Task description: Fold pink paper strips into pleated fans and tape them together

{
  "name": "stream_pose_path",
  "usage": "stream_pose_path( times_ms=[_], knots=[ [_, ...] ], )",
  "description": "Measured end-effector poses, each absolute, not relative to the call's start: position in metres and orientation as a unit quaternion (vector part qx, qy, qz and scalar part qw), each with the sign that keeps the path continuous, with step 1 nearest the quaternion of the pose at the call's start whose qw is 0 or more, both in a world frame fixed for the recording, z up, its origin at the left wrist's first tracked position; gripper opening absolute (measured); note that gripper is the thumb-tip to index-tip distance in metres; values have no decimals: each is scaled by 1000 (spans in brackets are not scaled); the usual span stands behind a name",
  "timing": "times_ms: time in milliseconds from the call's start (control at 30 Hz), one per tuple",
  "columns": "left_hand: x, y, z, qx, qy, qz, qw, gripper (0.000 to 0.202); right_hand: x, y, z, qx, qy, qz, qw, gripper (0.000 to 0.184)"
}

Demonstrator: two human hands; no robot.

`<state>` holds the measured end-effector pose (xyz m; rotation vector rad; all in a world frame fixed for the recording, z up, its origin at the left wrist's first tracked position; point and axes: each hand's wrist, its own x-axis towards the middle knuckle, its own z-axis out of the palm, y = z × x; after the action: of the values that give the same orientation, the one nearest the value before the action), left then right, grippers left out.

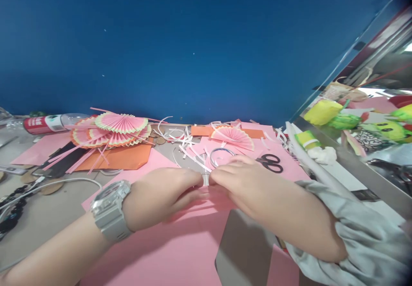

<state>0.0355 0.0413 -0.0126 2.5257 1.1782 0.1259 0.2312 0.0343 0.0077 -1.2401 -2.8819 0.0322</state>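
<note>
My left hand [164,194], with a grey watch [111,209] on the wrist, is closed at the middle of the table. Close beside it my right hand [240,181] is closed too, its fingertips almost touching the left ones. Between them they pinch a piece of pink paper [210,200], part of which hangs below the fingers. A small pale strip shows in the gap between the fingertips; I cannot make out what it is. Larger pink sheets [174,251] lie under my hands. Just beyond my right hand are a silvery ring [222,149] and black-handled scissors [272,163].
Pleated paper fans [120,123] lie on orange paper [128,156] at the left, near a bottle [48,124] and a white cable [74,179]. Another fan [232,137] and white paper strips [180,136] lie behind. A blue partition [193,54] bounds the back; yellow-green items [325,112] are right.
</note>
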Motion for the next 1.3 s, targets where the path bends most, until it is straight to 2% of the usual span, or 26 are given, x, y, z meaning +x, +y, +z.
stream_pose_path(
  times_ms=[167, 300, 400, 533, 633, 833, 1000, 1100, 1300],
  knots=[
    [33, 42, -16, 910, 408, 35, 58, 19, 227, 43, 0, -444, -893, 75, 13, 20],
    [35, 38, -17, 914, 403, 49, 9, 27, 229, 50, 0, -450, -885, 118, 13, 19],
    [38, 36, -15, 916, 399, 32, -30, 30, 234, 51, 1, -445, -890, 101, 3, 17],
    [41, 37, -11, 915, 404, 20, -7, 17, 241, 50, 5, -434, -901, 6, -12, 18],
    [40, 39, -10, 912, 408, 36, 16, 20, 243, 52, 8, -401, -916, -26, 9, 17],
    [31, 41, -11, 910, 411, 34, 27, 28, 244, 55, 16, -368, -929, 5, 30, 30],
    [28, 40, -9, 908, 417, 29, -13, 31, 250, 55, 19, -401, -912, 89, 25, 36],
    [26, 38, -7, 911, 411, 35, -2, 32, 253, 55, 19, -403, -906, 130, 12, 38],
    [23, 37, 3, 911, 405, 43, 71, 37, 252, 52, 20, -406, -909, 97, -15, 48]
  ],
)
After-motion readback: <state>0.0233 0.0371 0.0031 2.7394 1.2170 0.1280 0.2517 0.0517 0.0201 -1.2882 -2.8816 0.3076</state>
